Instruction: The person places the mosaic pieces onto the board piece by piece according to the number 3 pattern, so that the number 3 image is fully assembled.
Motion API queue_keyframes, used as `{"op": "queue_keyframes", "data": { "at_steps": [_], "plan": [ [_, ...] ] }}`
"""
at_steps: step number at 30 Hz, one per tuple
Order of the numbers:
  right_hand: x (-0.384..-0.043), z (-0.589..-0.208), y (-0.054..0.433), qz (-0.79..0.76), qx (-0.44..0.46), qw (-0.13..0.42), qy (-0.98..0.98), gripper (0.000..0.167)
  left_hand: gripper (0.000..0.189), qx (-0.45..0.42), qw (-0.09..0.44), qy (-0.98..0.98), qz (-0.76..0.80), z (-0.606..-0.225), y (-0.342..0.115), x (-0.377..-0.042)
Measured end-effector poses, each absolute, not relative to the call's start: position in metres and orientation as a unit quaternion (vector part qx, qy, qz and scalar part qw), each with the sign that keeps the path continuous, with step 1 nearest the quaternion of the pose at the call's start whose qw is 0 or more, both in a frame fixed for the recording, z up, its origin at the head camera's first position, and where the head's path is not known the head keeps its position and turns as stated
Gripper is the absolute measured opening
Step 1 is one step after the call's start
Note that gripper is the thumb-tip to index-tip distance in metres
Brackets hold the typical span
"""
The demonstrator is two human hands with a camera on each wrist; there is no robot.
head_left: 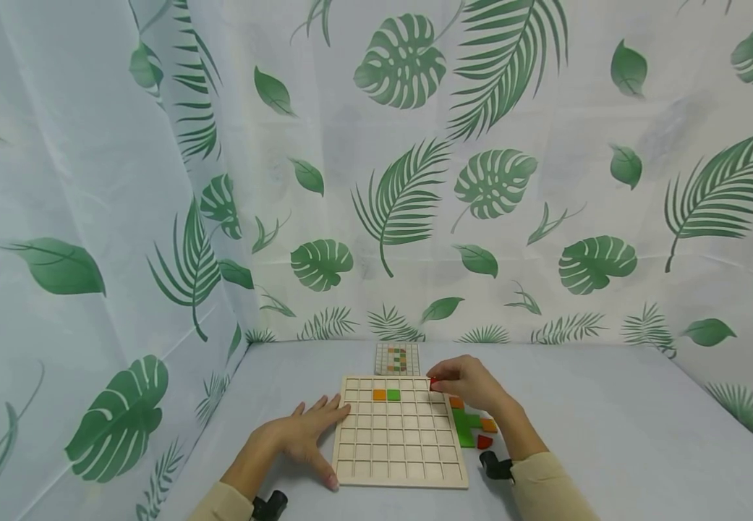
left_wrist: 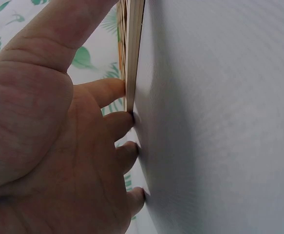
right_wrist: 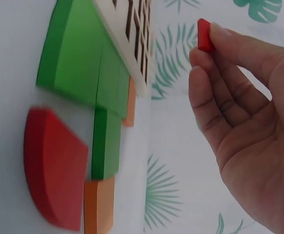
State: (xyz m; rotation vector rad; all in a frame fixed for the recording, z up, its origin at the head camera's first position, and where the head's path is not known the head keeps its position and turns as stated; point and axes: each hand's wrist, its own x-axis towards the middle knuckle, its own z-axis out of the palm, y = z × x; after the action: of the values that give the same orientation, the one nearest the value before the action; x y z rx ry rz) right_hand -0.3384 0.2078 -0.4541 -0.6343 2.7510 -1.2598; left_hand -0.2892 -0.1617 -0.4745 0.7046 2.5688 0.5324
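Likely light and stiff, the red block (right_wrist: 203, 36) suits an edge grip; the right hand (head_left: 470, 382) pinches it, left hand (head_left: 301, 434) spread against the board (head_left: 397, 453).

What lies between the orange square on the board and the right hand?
The head view shows a green square, then bare cells of the board, then the red piece that the right hand pinches.

Leaf-printed white curtain (head_left: 441, 217) behind and at left; pale tabletop (head_left: 623, 434) below.
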Motion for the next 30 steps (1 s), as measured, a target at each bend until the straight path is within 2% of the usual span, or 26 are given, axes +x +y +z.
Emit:
{"op": "queue_keyframes", "data": {
  "at_steps": [7, 15, 23, 30],
  "plan": [
    [-0.34, -0.459, 0.194, -0.408, -0.216, -0.018, 0.887, 0.022, 0.13, 0.251, 0.209, 0.925, 0.193, -0.479, -0.163, -0.289],
    [-0.34, -0.462, 0.181, -0.452, -0.193, -0.033, 0.87, 0.021, 0.129, 0.254, 0.208, 0.925, 0.193, -0.477, -0.162, -0.288],
    [-0.344, -0.464, 0.169, -0.467, -0.182, -0.023, 0.865, 0.023, 0.128, 0.259, 0.211, 0.923, 0.193, -0.472, -0.161, -0.287],
    [-0.348, -0.465, 0.162, -0.467, -0.185, 0.02, 0.864, 0.023, 0.128, 0.255, 0.212, 0.924, 0.191, -0.471, -0.16, -0.286]
  ]
}}
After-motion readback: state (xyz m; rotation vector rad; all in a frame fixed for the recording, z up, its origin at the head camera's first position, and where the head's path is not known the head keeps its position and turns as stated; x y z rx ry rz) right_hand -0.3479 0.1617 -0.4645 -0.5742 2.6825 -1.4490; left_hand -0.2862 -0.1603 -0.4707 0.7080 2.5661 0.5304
